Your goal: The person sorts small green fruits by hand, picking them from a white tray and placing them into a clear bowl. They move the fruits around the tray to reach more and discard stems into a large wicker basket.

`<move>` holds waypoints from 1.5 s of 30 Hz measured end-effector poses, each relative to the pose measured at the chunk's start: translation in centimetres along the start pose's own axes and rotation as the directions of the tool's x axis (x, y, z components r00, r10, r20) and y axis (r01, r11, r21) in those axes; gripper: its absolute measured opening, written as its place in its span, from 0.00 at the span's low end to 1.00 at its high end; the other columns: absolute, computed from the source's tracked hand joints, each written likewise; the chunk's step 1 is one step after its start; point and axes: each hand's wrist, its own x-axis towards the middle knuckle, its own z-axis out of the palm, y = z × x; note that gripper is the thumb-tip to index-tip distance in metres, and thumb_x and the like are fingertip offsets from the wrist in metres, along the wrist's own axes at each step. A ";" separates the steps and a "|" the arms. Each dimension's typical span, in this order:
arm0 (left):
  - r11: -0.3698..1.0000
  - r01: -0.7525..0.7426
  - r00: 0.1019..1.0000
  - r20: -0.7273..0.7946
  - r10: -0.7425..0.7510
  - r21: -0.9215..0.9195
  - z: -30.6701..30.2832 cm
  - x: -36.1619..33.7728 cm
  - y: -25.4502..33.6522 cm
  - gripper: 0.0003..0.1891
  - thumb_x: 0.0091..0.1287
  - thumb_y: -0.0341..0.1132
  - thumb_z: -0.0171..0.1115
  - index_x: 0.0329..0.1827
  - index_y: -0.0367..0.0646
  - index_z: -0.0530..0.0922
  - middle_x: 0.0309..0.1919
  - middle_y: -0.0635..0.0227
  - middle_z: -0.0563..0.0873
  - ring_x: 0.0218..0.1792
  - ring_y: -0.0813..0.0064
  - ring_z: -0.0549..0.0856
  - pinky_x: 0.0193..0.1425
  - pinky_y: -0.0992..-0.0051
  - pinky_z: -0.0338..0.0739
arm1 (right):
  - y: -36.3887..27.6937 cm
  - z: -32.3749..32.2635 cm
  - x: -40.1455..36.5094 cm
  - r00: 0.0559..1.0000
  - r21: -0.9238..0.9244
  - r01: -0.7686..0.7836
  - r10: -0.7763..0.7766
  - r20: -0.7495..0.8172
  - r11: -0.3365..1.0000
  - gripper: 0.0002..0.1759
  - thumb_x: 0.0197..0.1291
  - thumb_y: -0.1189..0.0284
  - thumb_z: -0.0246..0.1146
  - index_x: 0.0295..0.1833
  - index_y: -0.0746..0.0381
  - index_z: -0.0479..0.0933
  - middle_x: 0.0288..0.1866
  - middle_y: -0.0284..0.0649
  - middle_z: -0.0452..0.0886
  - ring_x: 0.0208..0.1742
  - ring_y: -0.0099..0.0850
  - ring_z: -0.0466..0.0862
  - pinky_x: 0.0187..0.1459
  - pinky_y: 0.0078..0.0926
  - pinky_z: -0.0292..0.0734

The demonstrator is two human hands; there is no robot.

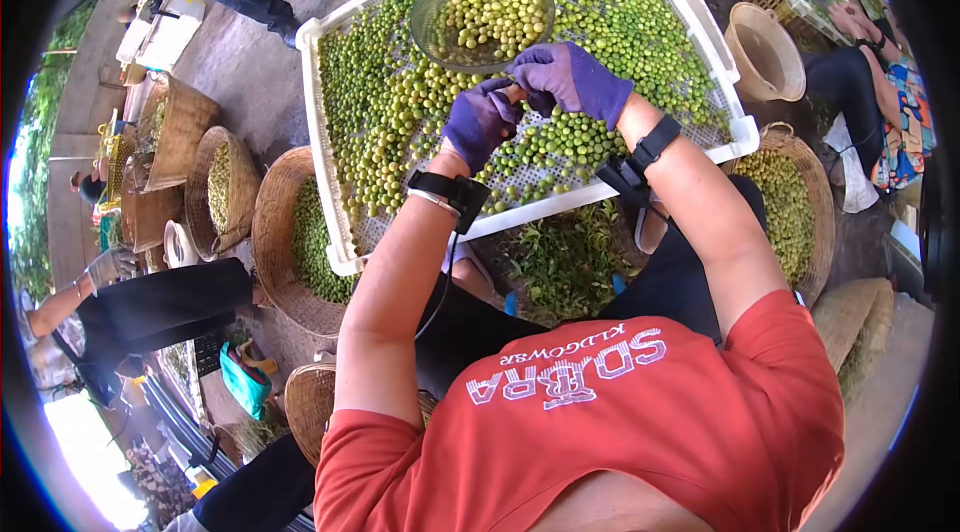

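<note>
My left hand (483, 122), in a purple glove, has its fingers curled, with a bit of bare fingertip showing. My right hand (575, 82), gloved the same way, meets it with fingers bent and pinched together. What lies between the fingers is too small and hidden to make out. Both hands are over a large white perforated tray (530, 224) spread with small round green fruits (625, 2). Just beyond my hands, a round mesh basket (428, 32) sits on the fruit, holding paler yellowish fruits (490, 14).
Wicker baskets of fruit stand left (270, 222) and right (815, 172) of the tray. A tan plastic tub (765, 52) is at its right corner. Leafy sprigs (565, 267) lie below the near edge. Other people stand or sit around, one with a gloved hand (112, 267).
</note>
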 end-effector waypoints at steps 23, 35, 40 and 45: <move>0.662 0.624 0.530 0.397 -0.749 0.415 1.3 -1.5 -1.3 0.17 0.59 0.46 0.62 0.46 0.47 0.84 0.44 0.53 0.86 0.47 0.51 0.85 0.52 0.58 0.79 | 9.2 2.3 -2.8 0.981 -0.933 0.187 -0.112 0.159 0.307 0.09 0.52 0.68 0.66 0.39 0.58 0.81 0.40 0.45 0.83 0.43 0.43 0.85 0.40 0.44 0.78; 0.763 0.643 0.707 0.329 -0.626 0.069 5.4 0.4 -3.1 0.18 0.60 0.33 0.64 0.55 0.47 0.80 0.40 0.53 0.87 0.41 0.56 0.87 0.47 0.64 0.79 | 7.0 -1.1 -2.1 0.995 -0.849 -0.072 -0.026 -0.101 0.524 0.09 0.58 0.65 0.62 0.42 0.55 0.82 0.40 0.44 0.83 0.43 0.44 0.84 0.43 0.44 0.79; 0.833 0.524 0.770 0.319 -0.553 0.179 8.1 2.3 -3.0 0.12 0.57 0.36 0.63 0.44 0.50 0.84 0.40 0.56 0.86 0.43 0.52 0.85 0.48 0.61 0.79 | 10.0 -5.5 0.3 0.971 -0.850 -0.017 -0.196 -0.140 0.526 0.08 0.59 0.66 0.59 0.39 0.55 0.82 0.41 0.46 0.82 0.41 0.46 0.83 0.43 0.44 0.78; 0.838 0.442 0.617 0.571 -0.542 0.319 7.6 3.2 -3.1 0.09 0.54 0.37 0.63 0.36 0.48 0.85 0.34 0.56 0.87 0.40 0.52 0.86 0.45 0.60 0.79 | 10.3 -2.7 2.4 0.983 -0.928 0.087 -0.182 0.021 0.362 0.08 0.57 0.66 0.61 0.39 0.56 0.81 0.40 0.45 0.82 0.41 0.45 0.84 0.42 0.43 0.78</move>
